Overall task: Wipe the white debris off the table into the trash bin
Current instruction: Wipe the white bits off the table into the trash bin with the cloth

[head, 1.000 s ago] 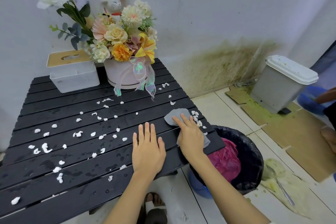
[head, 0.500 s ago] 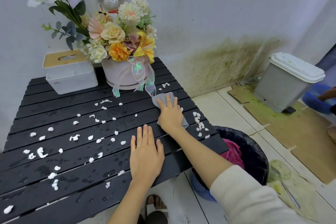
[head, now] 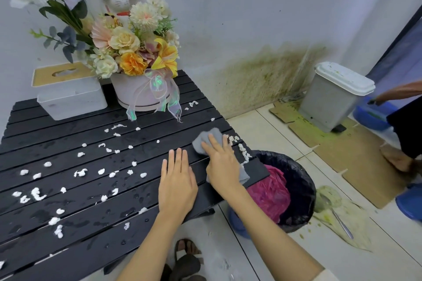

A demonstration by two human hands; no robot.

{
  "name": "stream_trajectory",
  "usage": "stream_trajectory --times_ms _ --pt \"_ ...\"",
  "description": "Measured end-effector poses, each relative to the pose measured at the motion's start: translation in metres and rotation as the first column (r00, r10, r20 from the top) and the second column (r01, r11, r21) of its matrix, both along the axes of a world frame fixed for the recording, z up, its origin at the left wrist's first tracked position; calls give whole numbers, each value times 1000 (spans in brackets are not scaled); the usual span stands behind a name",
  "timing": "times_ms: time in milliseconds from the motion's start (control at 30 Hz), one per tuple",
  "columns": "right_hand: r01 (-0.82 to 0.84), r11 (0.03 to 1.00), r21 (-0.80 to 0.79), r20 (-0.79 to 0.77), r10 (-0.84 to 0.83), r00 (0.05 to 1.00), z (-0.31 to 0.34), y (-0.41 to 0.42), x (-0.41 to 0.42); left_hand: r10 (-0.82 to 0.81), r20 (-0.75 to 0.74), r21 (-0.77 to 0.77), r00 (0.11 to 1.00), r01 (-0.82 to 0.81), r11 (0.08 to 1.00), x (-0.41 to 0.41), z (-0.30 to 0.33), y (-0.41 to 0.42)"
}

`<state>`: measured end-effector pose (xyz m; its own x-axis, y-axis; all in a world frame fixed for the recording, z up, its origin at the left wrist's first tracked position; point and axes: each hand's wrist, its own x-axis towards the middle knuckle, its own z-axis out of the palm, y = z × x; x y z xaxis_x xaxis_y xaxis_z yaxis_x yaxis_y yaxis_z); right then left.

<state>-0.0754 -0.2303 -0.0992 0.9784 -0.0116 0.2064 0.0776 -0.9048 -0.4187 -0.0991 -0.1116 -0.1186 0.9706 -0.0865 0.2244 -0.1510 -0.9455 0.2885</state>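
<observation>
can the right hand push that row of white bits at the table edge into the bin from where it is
Probably yes. The right hand presses the grey cloth flat right beside the white bits, and the black-lined bin sits open just below that edge, with nothing between.

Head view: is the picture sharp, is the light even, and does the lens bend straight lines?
Head view: soft, even light with faint shadows; the wet black table shows dull sheen and droplets, no hard glare. The right hand on the grey cloth and the white debris look fairly sharp. Wide-angle bending shows at the edges, where the table slats fan out and curve.
</observation>
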Motion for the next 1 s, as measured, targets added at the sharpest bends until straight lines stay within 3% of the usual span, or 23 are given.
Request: stream_trajectory --times_ms 267,400,700,867,1000 --pt "-23 997 -78 -76 17 997 -19 -9 9 27 -99 -153 995 -42 987 8 6 -21" --pt "23 995 -99 -131 -36 991 -12 -17 28 69 -66 -30 995 -72 997 10 3 -35" --pt "202 976 -83 -131 -212 969 -12 -42 20 47 -88 13 995 -46 999 9 1 -32" --pt "319 948 9 -89 -317 944 -13 -77 0 44 -88 35 995 -41 999 9 1 -33" --pt "485 830 275 -125 -469 874 -18 -117 -12 49 -82 54 995 -45 998 9 1 -34"
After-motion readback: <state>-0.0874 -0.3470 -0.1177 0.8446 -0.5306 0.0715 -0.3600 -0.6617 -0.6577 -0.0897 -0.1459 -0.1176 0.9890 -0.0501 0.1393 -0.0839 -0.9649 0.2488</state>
